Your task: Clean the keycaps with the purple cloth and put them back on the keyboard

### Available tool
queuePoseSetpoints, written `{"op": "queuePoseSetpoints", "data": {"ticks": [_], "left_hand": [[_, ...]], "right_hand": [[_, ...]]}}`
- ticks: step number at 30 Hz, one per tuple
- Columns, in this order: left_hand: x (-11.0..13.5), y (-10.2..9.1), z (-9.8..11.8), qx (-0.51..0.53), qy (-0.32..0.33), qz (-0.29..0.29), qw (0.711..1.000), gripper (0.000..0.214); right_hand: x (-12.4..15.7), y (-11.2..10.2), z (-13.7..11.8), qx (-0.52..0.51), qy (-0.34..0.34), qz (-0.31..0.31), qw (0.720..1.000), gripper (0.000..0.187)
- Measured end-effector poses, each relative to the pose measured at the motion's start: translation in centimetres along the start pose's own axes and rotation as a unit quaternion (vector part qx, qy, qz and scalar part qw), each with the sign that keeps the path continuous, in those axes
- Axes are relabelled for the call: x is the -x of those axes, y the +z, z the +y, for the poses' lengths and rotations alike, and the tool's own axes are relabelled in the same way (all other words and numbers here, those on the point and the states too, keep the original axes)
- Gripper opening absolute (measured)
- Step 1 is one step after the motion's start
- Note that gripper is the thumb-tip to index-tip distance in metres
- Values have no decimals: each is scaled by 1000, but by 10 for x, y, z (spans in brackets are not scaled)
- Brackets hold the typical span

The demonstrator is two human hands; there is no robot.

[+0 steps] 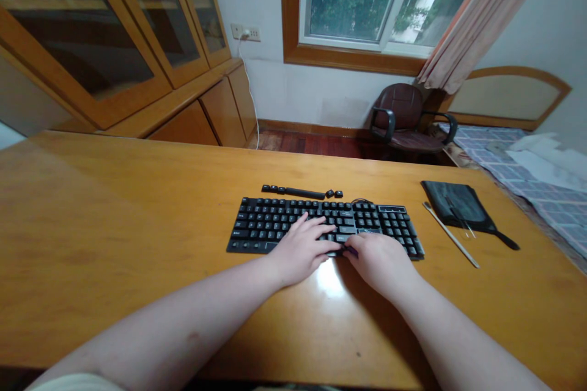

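A black keyboard (pixel 257 226) lies on the wooden desk in front of me. My left hand (pixel 300 247) rests across its middle, fingers spread over the keys. At the lower front edge my right hand (pixel 380 259) is closed, thumb and fingertips pinched at the bottom row. A small dark, purplish bit shows there, too hidden to name. The left fingertips come close to that spot. In the bottom row a gap without keycaps shows left of my left hand. Behind the keyboard, a long black space bar (pixel 305 193) and several loose keycaps (pixel 274 188) lie in a row.
To the right lie a black pouch (pixel 452 198) with thin wire prongs on it and a slim pale stick (pixel 452 235) like a brush. Beyond the desk (pixel 137 214) stand a glass-door cabinet (pixel 160 18), an office chair (pixel 403 116) and a bed (pixel 541 177).
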State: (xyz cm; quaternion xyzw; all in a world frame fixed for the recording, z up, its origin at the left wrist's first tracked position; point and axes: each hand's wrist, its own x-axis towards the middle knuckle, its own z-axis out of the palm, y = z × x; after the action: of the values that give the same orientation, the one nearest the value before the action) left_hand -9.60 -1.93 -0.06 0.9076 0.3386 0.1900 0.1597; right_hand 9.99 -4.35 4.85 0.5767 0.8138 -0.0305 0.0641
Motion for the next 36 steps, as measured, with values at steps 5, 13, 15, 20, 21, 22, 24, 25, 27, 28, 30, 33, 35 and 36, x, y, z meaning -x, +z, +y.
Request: {"op": "queuePoseSetpoints", "data": {"ticks": [5,13,15,20,21,22,24,25,27,28,30,33,35,36], "left_hand": [[0,1,1,3,-5,-4,1000,32],[-4,0,2,-4,-20,-23,1000,23],[-4,0,3,-13,-20,-28,999,18],[-3,2,1,-14,-5,-20,1000,17],[-2,2,1,-14,-2,-17,1000,17],[-1,3,0,-15,1,-15,1000,18],[0,3,0,-15,1,-10,1000,19],[0,3,0,-14,0,-8,1000,21],[1,3,0,-10,-8,-2,1000,25],[1,3,0,-7,-13,0,1000,27],[1,4,0,-2,-19,5,1000,27],[1,4,-1,3,-24,10,1000,25],[1,4,-1,8,-28,12,1000,23],[1,3,-1,10,-29,12,999,23]], "right_hand": [[2,0,4,7,-45,-13,999,26],[6,0,-3,35,-72,-33,996,25],[6,2,-5,43,-74,-46,995,25],[6,4,-7,30,-56,-35,997,28],[7,3,-6,20,-50,-29,998,28],[7,1,-5,9,-42,-21,999,29],[7,-5,-1,-14,-19,7,1000,30],[5,-9,3,-23,-4,28,999,29],[-2,-16,11,-34,32,74,996,28],[-9,-20,16,-36,50,92,994,28],[-29,-25,27,-37,79,100,991,28],[-67,-27,41,-34,89,74,993,28],[-92,-23,48,-36,69,63,995,27],[-103,-20,50,-38,63,52,996,27]]}}
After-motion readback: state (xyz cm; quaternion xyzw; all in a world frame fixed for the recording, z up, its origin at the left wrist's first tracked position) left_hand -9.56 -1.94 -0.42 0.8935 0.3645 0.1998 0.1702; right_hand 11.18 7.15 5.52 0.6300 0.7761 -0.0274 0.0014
